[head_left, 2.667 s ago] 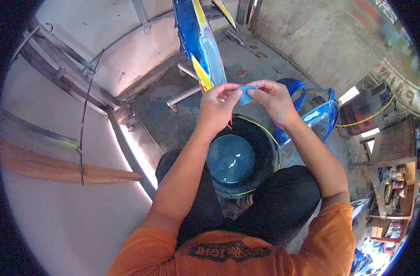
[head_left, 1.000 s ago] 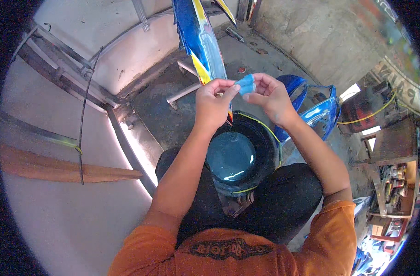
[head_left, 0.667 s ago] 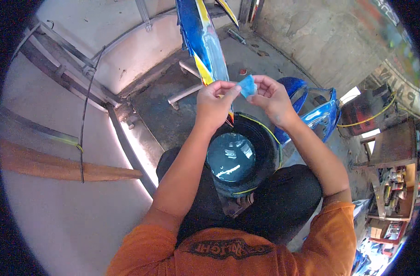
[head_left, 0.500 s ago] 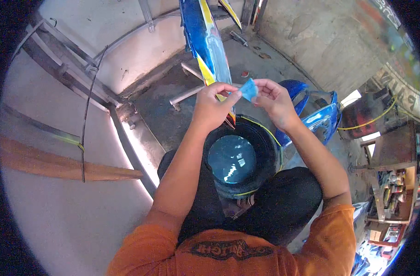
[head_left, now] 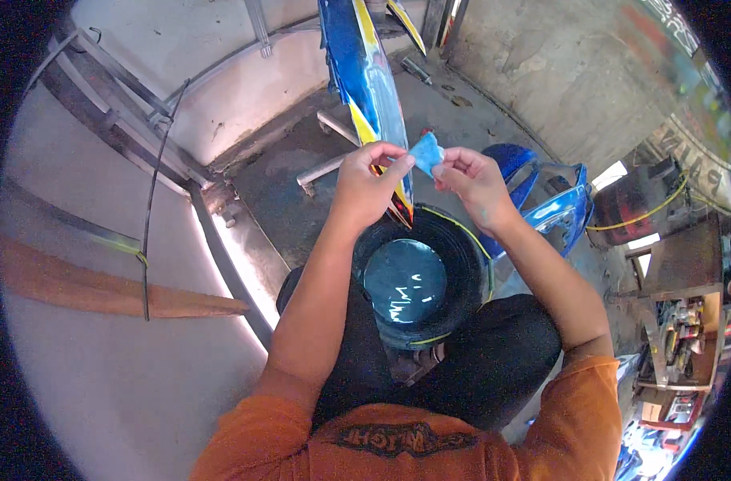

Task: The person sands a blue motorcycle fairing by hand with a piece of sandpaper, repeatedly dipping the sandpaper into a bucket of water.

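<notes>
A small light-blue piece of thin sheet (head_left: 425, 154) is stretched between my two hands, over the far side of the bucket; its exact material I cannot make out. My left hand (head_left: 365, 186) is closed, pinching the sheet's left edge between thumb and fingertips. Opposite it, my right hand (head_left: 479, 186) pinches the right edge with its fingers curled. Just beyond and below my left hand, a long blue, yellow and grey painted panel (head_left: 373, 84) tapers to a point above the bucket. The black bucket (head_left: 466, 260) stands between my knees with water (head_left: 404, 280) in it.
A second blue panel (head_left: 566, 210) lies on the floor right of the bucket. Left of the panel stands a grey metal stand (head_left: 321, 170). A wooden shelf (head_left: 682, 272) with assorted items is at the right. A dark cable (head_left: 155, 192) hangs at the left.
The light-blue sheet has been spread wider between my fingers. My right hand has shifted slightly down, and the water's reflections have changed shape.
</notes>
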{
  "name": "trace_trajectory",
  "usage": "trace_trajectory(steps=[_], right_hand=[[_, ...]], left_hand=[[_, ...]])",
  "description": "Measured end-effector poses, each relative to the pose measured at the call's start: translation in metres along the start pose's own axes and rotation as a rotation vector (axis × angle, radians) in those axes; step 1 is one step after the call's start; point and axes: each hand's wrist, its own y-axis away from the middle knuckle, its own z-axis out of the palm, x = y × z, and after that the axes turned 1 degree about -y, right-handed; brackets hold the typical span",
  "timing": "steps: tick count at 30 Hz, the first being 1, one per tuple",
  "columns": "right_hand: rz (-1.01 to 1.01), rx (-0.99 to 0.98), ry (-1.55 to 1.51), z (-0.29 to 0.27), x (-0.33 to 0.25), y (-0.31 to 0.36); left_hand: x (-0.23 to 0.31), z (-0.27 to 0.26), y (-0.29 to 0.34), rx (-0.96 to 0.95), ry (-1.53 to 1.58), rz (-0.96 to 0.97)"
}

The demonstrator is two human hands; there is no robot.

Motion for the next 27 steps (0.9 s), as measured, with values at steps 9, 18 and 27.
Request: trace_trajectory(steps=[9,18,27], right_hand=[[0.019,0.012,-0.165,0.012,-0.007,0.003],[-0.046,-0.007,-0.006,0.004,-0.003,0.001],[-0.033,0.001,-0.023,0.006,-0.006,0.002]], left_hand=[[0.001,0.004,0.002,-0.043,-0.097,0.013],[-0.008,0.007,0.001,-0.093,-0.140,0.040],[-0.007,0.009,0.000,-0.088,-0.160,0.073]])
